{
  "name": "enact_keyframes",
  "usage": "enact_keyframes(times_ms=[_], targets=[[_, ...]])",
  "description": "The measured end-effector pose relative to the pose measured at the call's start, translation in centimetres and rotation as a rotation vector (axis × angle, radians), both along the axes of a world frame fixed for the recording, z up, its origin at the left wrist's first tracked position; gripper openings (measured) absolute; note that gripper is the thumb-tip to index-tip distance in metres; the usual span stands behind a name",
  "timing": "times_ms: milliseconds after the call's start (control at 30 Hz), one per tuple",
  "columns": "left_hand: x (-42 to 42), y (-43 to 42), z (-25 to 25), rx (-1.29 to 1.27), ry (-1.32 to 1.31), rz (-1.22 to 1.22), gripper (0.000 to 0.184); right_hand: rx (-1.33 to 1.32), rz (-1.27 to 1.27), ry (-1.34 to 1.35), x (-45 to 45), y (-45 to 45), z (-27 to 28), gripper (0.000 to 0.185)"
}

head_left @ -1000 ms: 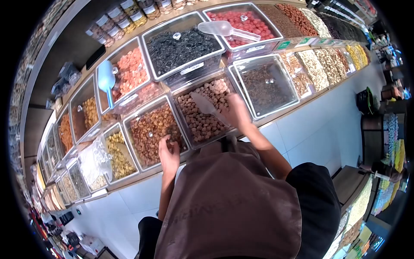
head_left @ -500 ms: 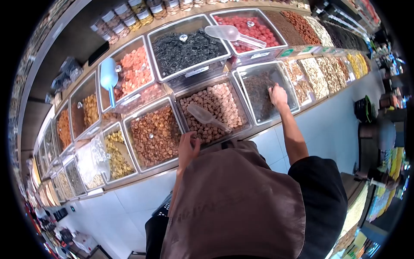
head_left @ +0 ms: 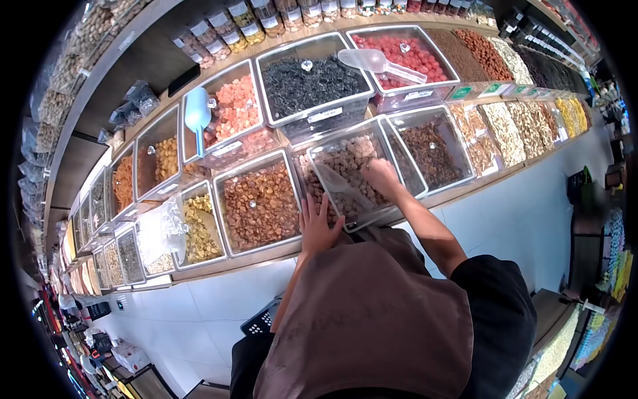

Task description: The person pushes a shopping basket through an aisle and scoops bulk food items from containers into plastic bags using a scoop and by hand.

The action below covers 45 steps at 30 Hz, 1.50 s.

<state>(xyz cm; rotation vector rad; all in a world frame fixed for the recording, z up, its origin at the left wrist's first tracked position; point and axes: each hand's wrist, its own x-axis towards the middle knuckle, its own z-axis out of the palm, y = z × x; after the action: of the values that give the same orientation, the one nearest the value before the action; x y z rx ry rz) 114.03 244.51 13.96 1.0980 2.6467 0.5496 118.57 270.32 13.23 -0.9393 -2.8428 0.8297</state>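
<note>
A clear lid (head_left: 403, 158) lies tilted over the bin of pinkish-brown dried fruit (head_left: 312, 183), partly covering it. My right hand (head_left: 382, 178) is closed on the lid near its middle. Spread fingers of my left hand (head_left: 320, 226) rest at the bin's front left corner, holding nothing. Under the lid, a clear scoop (head_left: 343, 189) lies on the fruit. To the right stands a bin of dark brown dried pieces (head_left: 435, 156); to the left, a lidded bin of amber-brown pieces (head_left: 259, 203).
Behind are bins of black fruit (head_left: 309, 83), orange-pink fruit (head_left: 234, 106) and red fruit (head_left: 399, 56). A blue scoop (head_left: 197, 113) and a second clear scoop (head_left: 372, 61) lie on lids. Jars (head_left: 272, 23) line the back. A plastic bag (head_left: 156, 233) sits at left.
My right hand has moved left from the neighbouring bin, bringing the lid partly over the pinkish-brown fruit. My left hand's fingers have spread. The whole view has shifted slightly.
</note>
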Motion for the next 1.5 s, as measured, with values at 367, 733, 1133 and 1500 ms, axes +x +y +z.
enact_keyframes(times_ms=[367,733,1133,1500], targets=[[0.5,-0.8,-2.8,-0.079,0.060,0.065,0.086,0.091,0.214,0.075,-3.9,-3.2,-3.2,0.032],[2.8,-1.5,-2.6,-0.087,0.125,0.127,0.080,0.025,0.180,0.101,-5.3,-3.4,-4.0,0.039],[22.7,-37.0,-9.3,-0.632,0.044,1.482,0.098,-0.255,0.297,0.238,4.9,-10.9,-2.2,0.044],[26.3,-35.1,-12.9,0.302,-0.530,1.474,0.060,-0.216,0.664,-0.087,12.8,-13.2,-4.9,0.044]])
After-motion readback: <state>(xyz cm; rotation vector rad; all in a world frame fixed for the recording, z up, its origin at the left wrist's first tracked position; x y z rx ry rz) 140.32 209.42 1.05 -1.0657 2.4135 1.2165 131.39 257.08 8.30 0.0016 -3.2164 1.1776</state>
